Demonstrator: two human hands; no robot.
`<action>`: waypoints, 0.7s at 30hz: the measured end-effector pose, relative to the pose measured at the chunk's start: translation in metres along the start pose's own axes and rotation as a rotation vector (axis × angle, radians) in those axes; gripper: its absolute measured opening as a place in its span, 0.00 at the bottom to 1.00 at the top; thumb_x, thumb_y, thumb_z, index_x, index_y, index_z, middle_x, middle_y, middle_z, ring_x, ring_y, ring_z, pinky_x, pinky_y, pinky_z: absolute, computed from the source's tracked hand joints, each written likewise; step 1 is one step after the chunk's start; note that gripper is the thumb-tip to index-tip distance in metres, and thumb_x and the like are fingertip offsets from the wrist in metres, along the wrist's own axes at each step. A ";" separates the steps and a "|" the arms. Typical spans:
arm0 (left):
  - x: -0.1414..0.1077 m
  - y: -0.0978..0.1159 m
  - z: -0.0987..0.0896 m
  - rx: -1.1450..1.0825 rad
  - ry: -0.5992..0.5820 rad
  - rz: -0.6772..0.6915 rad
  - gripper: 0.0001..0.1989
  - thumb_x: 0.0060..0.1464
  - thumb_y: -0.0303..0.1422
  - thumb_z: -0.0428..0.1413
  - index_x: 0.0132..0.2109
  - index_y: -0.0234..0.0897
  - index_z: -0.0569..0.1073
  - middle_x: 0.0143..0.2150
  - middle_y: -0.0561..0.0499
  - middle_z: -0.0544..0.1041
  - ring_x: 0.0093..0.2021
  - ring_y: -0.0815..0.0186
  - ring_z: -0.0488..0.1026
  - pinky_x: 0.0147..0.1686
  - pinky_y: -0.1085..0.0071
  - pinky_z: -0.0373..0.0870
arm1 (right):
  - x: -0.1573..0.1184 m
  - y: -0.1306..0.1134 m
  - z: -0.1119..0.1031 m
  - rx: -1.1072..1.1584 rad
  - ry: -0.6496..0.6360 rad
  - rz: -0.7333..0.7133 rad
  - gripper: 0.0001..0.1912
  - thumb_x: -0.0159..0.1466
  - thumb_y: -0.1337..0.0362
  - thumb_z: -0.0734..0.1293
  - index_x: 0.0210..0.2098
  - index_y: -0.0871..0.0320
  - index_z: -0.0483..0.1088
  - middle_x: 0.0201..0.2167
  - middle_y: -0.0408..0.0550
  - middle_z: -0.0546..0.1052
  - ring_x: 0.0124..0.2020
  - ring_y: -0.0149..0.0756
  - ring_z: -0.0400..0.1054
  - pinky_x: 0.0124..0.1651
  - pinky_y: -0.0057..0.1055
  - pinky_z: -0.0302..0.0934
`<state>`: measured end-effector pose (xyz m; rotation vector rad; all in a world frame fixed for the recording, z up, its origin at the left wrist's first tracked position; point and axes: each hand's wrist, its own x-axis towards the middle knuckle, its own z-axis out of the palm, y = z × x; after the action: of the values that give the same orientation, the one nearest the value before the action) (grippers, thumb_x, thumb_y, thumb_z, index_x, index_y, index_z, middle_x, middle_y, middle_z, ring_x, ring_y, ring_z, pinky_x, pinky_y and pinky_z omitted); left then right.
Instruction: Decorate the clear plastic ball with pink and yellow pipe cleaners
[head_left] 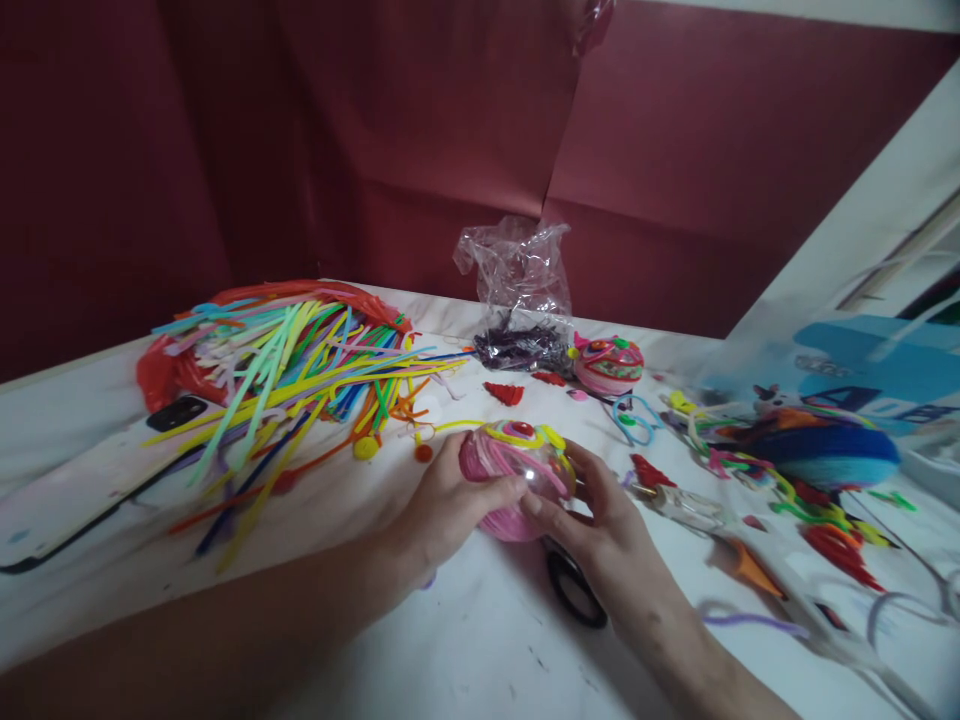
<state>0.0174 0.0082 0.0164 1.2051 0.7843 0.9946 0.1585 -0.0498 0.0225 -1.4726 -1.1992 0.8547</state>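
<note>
Both hands hold a round ball (499,465) wound with pink strands, with a red and yellow ring and yellow pieces on its top. My left hand (454,510) wraps its left side, thumb across the front. Against the right side rests my right hand (592,515), its thumb meeting the left one and its fingers curled behind. Part of the ball's front is clear and shiny. Below it, black scissor handles (576,585) lie on the white cloth, partly hidden by my right hand.
Colourful pipe cleaners (300,360) and a phone (82,480) lie left. Behind are a clear plastic bag (525,285) and a second pink ball (611,367). A glue gun (795,590), blue yarn ball (832,450) and red pieces (504,392) are scattered about.
</note>
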 end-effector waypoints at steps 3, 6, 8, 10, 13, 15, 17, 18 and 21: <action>0.003 0.004 -0.004 -0.010 -0.043 -0.007 0.25 0.44 0.31 0.64 0.51 0.36 0.68 0.50 0.44 0.76 0.52 0.54 0.71 0.51 0.61 0.66 | -0.001 0.002 0.001 -0.041 -0.018 0.008 0.41 0.50 0.46 0.71 0.57 0.57 0.56 0.55 0.58 0.70 0.55 0.52 0.65 0.43 0.40 0.69; 0.007 0.009 -0.010 -0.009 -0.077 -0.038 0.23 0.44 0.31 0.62 0.49 0.34 0.70 0.49 0.44 0.76 0.53 0.51 0.70 0.52 0.59 0.65 | 0.002 -0.001 -0.005 -0.033 -0.065 0.028 0.44 0.50 0.43 0.69 0.58 0.59 0.56 0.57 0.60 0.68 0.52 0.50 0.67 0.43 0.39 0.69; 0.011 0.012 -0.015 -0.009 -0.125 -0.068 0.21 0.44 0.31 0.62 0.48 0.33 0.72 0.48 0.44 0.77 0.52 0.51 0.71 0.50 0.59 0.65 | 0.007 -0.004 -0.017 -0.049 -0.104 0.028 0.41 0.50 0.42 0.69 0.55 0.59 0.61 0.52 0.60 0.73 0.47 0.49 0.71 0.42 0.40 0.69; 0.015 0.014 -0.018 0.014 -0.140 -0.098 0.21 0.42 0.31 0.62 0.47 0.34 0.72 0.46 0.44 0.78 0.50 0.50 0.72 0.48 0.59 0.66 | 0.012 -0.008 -0.035 -0.107 -0.101 0.018 0.35 0.49 0.42 0.69 0.48 0.59 0.68 0.43 0.58 0.78 0.43 0.49 0.72 0.40 0.41 0.68; 0.017 0.015 -0.019 0.060 -0.135 -0.132 0.23 0.41 0.32 0.63 0.47 0.34 0.71 0.46 0.43 0.78 0.50 0.50 0.72 0.48 0.58 0.66 | 0.014 -0.012 -0.062 -0.238 -0.040 -0.011 0.24 0.48 0.46 0.71 0.37 0.56 0.73 0.35 0.55 0.79 0.39 0.50 0.73 0.40 0.43 0.65; 0.017 0.016 -0.018 0.072 -0.157 -0.146 0.24 0.42 0.33 0.62 0.49 0.34 0.71 0.47 0.43 0.77 0.50 0.50 0.72 0.49 0.57 0.65 | 0.008 -0.010 -0.071 -0.457 -0.079 -0.044 0.18 0.51 0.48 0.68 0.34 0.53 0.74 0.31 0.52 0.80 0.32 0.48 0.73 0.35 0.42 0.64; 0.016 0.017 -0.015 0.076 -0.166 -0.151 0.24 0.43 0.32 0.62 0.49 0.34 0.70 0.48 0.42 0.77 0.50 0.49 0.72 0.49 0.57 0.65 | 0.001 -0.005 -0.076 -0.668 -0.144 -0.092 0.14 0.54 0.51 0.65 0.32 0.50 0.75 0.28 0.50 0.80 0.27 0.46 0.72 0.30 0.40 0.64; 0.015 0.017 -0.014 0.078 -0.162 -0.147 0.24 0.43 0.32 0.61 0.49 0.33 0.70 0.48 0.41 0.77 0.51 0.49 0.72 0.49 0.57 0.66 | -0.001 -0.002 -0.079 -0.730 -0.145 -0.116 0.13 0.55 0.51 0.64 0.32 0.50 0.76 0.28 0.49 0.80 0.26 0.46 0.72 0.29 0.39 0.64; 0.015 0.018 -0.010 0.073 -0.148 -0.129 0.24 0.42 0.32 0.62 0.49 0.33 0.70 0.48 0.41 0.77 0.50 0.49 0.72 0.49 0.58 0.66 | -0.002 0.007 -0.100 -0.752 0.005 -0.133 0.12 0.55 0.53 0.63 0.30 0.50 0.76 0.29 0.50 0.81 0.27 0.46 0.74 0.28 0.37 0.66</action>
<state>0.0102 0.0271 0.0321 1.2590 0.7767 0.7677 0.2533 -0.0784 0.0399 -1.9424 -1.6974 0.3018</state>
